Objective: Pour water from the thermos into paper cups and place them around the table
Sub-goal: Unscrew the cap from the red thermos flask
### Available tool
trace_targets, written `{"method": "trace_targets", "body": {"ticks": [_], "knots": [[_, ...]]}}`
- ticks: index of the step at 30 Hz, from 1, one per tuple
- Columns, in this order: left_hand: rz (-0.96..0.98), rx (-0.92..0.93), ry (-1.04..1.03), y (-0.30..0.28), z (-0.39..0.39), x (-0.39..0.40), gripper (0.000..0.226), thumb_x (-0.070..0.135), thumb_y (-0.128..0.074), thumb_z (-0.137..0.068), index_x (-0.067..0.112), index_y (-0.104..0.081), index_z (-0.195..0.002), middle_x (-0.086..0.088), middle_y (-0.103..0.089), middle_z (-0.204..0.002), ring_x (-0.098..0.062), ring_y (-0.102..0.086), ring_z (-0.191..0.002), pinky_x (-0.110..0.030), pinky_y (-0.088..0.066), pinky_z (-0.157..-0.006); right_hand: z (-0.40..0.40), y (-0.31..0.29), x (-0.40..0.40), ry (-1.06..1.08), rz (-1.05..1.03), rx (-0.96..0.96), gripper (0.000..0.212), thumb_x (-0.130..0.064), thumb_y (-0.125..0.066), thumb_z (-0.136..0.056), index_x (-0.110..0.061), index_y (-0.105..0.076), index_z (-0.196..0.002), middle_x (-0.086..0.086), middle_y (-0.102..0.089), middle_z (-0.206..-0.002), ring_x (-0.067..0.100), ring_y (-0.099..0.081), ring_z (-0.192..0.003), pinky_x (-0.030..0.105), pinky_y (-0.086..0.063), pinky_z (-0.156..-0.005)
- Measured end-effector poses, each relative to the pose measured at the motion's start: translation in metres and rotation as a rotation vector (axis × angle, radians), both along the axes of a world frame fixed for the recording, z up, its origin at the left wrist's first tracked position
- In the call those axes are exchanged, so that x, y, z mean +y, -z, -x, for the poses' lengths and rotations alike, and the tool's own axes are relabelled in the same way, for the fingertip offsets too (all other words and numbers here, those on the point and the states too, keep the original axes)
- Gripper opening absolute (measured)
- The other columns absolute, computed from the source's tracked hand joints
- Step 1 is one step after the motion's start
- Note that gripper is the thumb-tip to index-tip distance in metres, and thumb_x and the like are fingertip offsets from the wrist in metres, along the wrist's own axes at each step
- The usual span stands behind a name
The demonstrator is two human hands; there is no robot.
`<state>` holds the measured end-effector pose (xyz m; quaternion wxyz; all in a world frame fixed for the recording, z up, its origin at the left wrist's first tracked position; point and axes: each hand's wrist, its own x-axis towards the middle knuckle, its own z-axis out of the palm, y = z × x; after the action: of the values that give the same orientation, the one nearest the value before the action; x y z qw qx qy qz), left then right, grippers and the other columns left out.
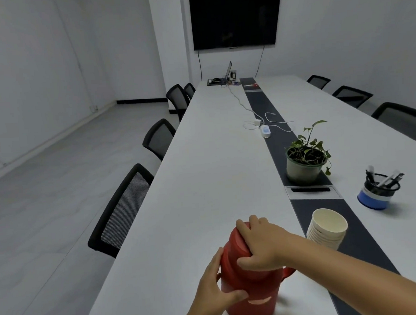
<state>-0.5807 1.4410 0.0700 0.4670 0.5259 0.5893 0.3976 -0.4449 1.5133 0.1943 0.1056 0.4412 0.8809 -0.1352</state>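
Our left hand (213,286) holds the side of the red thermos (249,288) on the bench (203,182), and our right hand (261,244) grips its lid (236,243). We think we are just starting. The cups (327,228) sit stacked to the right, with no water poured and none set out.

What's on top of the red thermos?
The right hand grips the lid of the thermos, fingers curled over it. The left hand holds the body. The lid's top is mostly covered, and the inside cannot be seen.
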Motion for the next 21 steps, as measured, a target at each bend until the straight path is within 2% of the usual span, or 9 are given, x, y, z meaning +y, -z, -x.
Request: {"method": "trace_targets", "body": {"ticks": [3,6,9,13,17,21], "knots": [[0.009,0.008,0.024,-0.006,-0.003,0.000,0.099,0.027,-0.074,-0.052,0.044,-0.016,-0.130,0.024,-0.028,-0.137,0.011,-0.033,-0.122,-0.009,-0.036,-0.098,0.011,0.008,-0.011,0.151,-0.081,-0.017,0.071,-0.055,-0.042,-0.081,-0.017,-0.017,-0.135,0.016,-0.030,-0.133,0.035,-0.033,-0.119,0.039,-0.040,-0.087],[0.034,-0.005,-0.003,-0.008,-0.009,0.001,0.114,0.029,-0.077,-0.045,0.037,-0.013,-0.140,0.025,-0.027,-0.135,-0.001,-0.034,-0.126,-0.021,-0.034,-0.104,0.009,0.017,-0.015,0.197,-0.218,0.073,0.067,-0.059,-0.039,-0.080,-0.019,-0.023,-0.131,0.013,-0.036,-0.126,0.030,-0.036,-0.111,0.035,-0.033,-0.076],[0.030,-0.020,-0.036,-0.005,-0.009,0.001,0.110,0.028,-0.080,-0.041,0.047,-0.018,-0.131,0.026,-0.032,-0.131,-0.001,-0.037,-0.123,-0.023,-0.037,-0.103,0.004,0.027,-0.013,0.175,-0.314,0.115,0.067,-0.061,-0.039,-0.077,-0.021,-0.027,-0.129,0.010,-0.040,-0.117,0.028,-0.037,-0.105,0.036,-0.024,-0.077],[0.025,-0.037,-0.054,0.000,-0.008,0.003,0.100,0.034,-0.082,-0.034,0.058,-0.027,-0.114,0.031,-0.039,-0.127,0.006,-0.043,-0.118,-0.016,-0.039,-0.095,0.002,0.030,-0.010,0.128,-0.329,0.148,0.074,-0.065,-0.030,-0.066,-0.023,-0.031,-0.127,0.007,-0.039,-0.107,0.024,-0.036,-0.100,0.033,-0.020,-0.077],[0.013,-0.066,-0.035,0.002,-0.007,0.005,0.107,0.035,-0.082,-0.035,0.056,-0.025,-0.123,0.028,-0.042,-0.130,0.004,-0.043,-0.121,-0.023,-0.042,-0.101,-0.002,0.029,-0.007,0.067,-0.325,0.157,0.076,-0.064,-0.030,-0.063,-0.025,-0.031,-0.129,0.001,-0.027,-0.095,0.021,-0.034,-0.096,0.031,-0.020,-0.078],[0.014,-0.066,-0.012,0.001,-0.003,0.007,0.099,0.036,-0.080,-0.037,0.065,-0.024,-0.113,0.031,-0.040,-0.127,0.008,-0.042,-0.119,-0.020,-0.042,-0.098,-0.004,0.024,-0.004,-0.037,-0.302,0.119,0.084,-0.071,-0.021,-0.059,-0.028,-0.031,-0.130,-0.002,-0.028,-0.095,0.016,-0.029,-0.090,0.027,-0.016,-0.074]]}}
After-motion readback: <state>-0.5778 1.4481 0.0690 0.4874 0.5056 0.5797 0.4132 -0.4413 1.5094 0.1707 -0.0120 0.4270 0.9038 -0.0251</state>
